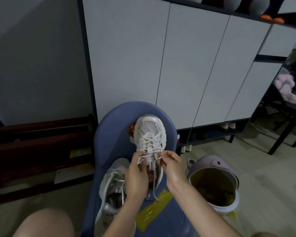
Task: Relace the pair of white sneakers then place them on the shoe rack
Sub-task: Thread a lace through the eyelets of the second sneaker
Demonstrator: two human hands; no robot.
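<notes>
Fingertips of both hands are pinching lace (144,157) over the tongue of a sneaker (149,134): left hand (136,175) at its 8 o'clock, right hand (172,166) at its 4 o'clock. It is sitting on a blue chair (109,134), toe at 12. Second sneaker (112,183) is lying at 7, partly hidden by the left wrist. A lilac bin (212,182) at 3 o'clock is holding dim, unclear contents.

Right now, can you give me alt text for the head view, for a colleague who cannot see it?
Both hands work the white lace of a white sneaker standing on a blue stool, the left hand and right hand each pinching the lace near the upper eyelets. The second white sneaker lies beside it on the stool, left of the left hand, and a lilac bin stands open to the right.
</notes>
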